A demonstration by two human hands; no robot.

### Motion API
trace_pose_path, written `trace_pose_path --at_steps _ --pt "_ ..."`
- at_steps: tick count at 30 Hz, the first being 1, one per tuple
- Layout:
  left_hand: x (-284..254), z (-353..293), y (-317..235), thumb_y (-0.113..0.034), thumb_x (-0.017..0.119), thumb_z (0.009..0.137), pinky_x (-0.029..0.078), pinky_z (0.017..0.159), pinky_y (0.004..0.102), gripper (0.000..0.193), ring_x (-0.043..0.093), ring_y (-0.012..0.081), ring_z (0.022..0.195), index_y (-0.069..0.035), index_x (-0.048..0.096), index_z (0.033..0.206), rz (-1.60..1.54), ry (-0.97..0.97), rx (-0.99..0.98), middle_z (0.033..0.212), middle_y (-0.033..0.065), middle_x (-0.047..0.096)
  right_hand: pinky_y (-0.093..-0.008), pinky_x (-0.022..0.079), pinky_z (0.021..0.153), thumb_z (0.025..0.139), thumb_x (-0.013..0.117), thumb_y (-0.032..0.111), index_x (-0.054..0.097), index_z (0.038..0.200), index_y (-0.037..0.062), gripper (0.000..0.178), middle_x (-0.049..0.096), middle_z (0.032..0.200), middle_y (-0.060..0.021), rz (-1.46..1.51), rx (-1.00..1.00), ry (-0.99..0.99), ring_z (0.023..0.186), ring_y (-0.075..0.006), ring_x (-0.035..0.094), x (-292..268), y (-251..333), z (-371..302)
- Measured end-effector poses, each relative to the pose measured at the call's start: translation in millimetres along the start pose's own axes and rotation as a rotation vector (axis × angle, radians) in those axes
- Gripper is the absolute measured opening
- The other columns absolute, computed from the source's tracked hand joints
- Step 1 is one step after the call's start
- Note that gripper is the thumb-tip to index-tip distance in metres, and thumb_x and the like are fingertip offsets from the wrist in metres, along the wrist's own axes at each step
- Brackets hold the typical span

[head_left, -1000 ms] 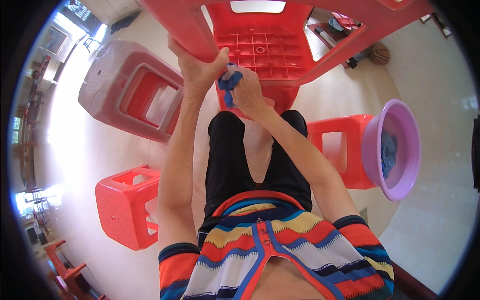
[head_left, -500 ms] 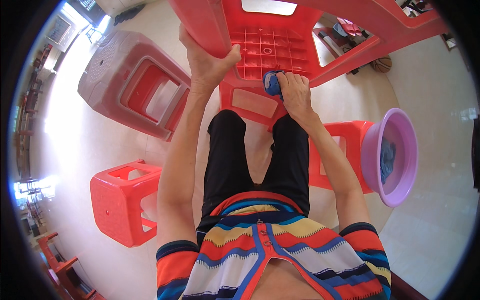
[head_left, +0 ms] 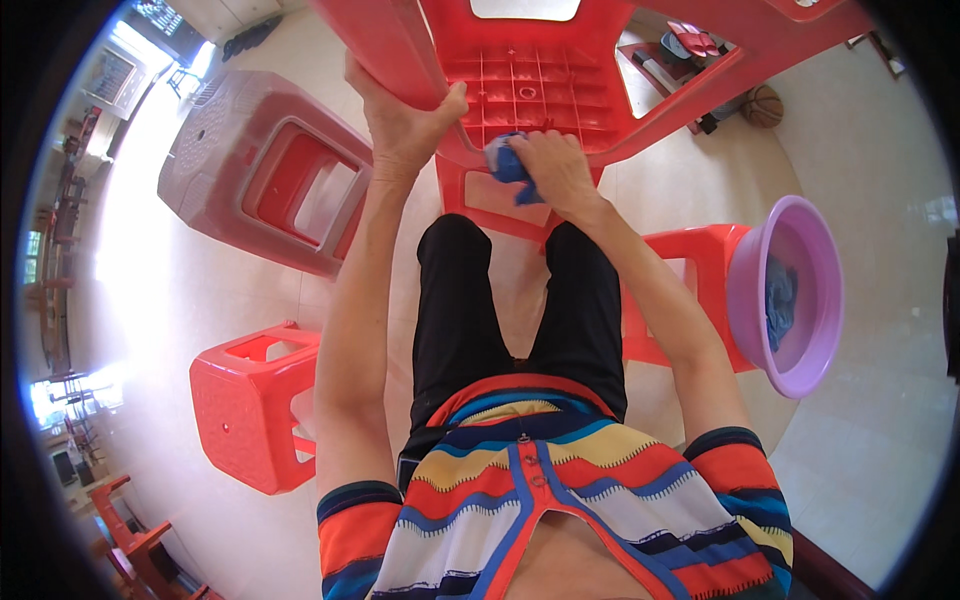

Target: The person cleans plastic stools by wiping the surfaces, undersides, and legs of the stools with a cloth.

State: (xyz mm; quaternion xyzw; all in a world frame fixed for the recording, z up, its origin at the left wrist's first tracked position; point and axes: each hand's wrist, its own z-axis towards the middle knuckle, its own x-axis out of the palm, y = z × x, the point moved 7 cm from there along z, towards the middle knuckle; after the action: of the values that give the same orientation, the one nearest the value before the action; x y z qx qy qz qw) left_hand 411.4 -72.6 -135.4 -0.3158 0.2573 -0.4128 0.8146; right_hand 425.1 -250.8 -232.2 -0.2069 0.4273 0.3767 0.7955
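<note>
A red plastic stool (head_left: 610, 145) is tipped so that its ribbed underside faces me, in front of my knees. My left hand (head_left: 400, 125) is wrapped round one of its legs, thumb on the inner side. In my right hand (head_left: 560, 170) is a bunched blue cloth (head_left: 510, 165), pressed at the near edge of the stool's underside. Part of the cloth is hidden behind my fingers and looks a little blurred.
On my right a purple basin (head_left: 812, 345) with a wet-looking blue-grey cloth (head_left: 780, 300) stands on another red stool (head_left: 715, 280). To my left are stacked stools (head_left: 225, 150), the outer one greyish, and a small red stool (head_left: 240, 420) on its side. A basketball (head_left: 762, 106) lies far right.
My right hand has moved left with the blue cloth along the stool's near edge. The held stool and my left hand have shifted slightly left in view.
</note>
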Motion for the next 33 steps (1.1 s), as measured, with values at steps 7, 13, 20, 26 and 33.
trace_pose_path --at_steps 7,13,20,26,33 --pt "2.2 -1.1 -5.3 -0.014 0.076 0.061 0.051 0.076 0.0366 0.096 0.051 0.0259 0.098 -0.006 0.011 0.131 0.017 -0.021 0.036 0.116 0.0181 0.039 -0.0374 0.038 0.066 0.076 0.056 0.012 0.057 0.090 0.0109 0.014 0.053 0.078 -0.0036 -0.054 0.044 -0.180 0.073 -0.0206 0.053 -21.0 -12.1 -16.2" --pt "2.7 1.6 3.7 -0.013 0.076 0.062 0.051 0.076 0.0368 0.094 0.052 0.0248 0.097 -0.005 0.012 0.131 -0.031 -0.035 -0.024 0.114 0.0177 0.041 -0.0369 0.039 0.066 0.080 0.053 0.020 0.058 0.091 0.0126 0.014 0.054 0.077 -0.0035 -0.034 0.051 0.003 0.073 -0.0214 0.054 10.8 25.5 24.0" --pt "1.7 0.6 2.2 -0.017 0.076 0.062 0.051 0.075 0.0361 0.095 0.051 0.0257 0.098 -0.005 0.012 0.131 -0.060 -0.007 -0.005 0.115 0.0171 0.038 -0.0341 0.038 0.066 0.076 0.056 0.014 0.057 0.096 0.0122 0.019 0.055 0.079 -0.0040 -0.003 -0.009 0.013 0.074 -0.0212 0.054 -2.3 3.7 5.2" --pt "0.8 0.8 0.3 -0.020 0.077 0.061 0.051 0.077 0.0372 0.097 0.051 0.0270 0.099 -0.005 0.012 0.131 0.004 -0.009 -0.011 0.116 0.0178 0.037 -0.0341 0.037 0.066 0.077 0.053 0.008 0.056 0.103 0.0067 0.025 0.055 0.084 -0.0064 0.018 -0.057 -0.117 0.077 -0.0222 0.054 -24.5 -21.2 -22.4" --pt "1.9 0.1 3.2 -0.019 0.077 0.060 0.051 0.079 0.0382 0.097 0.050 0.0274 0.100 -0.005 0.012 0.131 -0.007 -0.030 -0.022 0.117 0.0181 0.037 -0.0350 0.038 0.066 0.075 0.057 0.016 0.058 0.098 0.0091 0.024 0.056 0.076 -0.0044 0.006 0.045 -0.074 0.074 -0.0220 0.055 1.7 20.0 15.7"
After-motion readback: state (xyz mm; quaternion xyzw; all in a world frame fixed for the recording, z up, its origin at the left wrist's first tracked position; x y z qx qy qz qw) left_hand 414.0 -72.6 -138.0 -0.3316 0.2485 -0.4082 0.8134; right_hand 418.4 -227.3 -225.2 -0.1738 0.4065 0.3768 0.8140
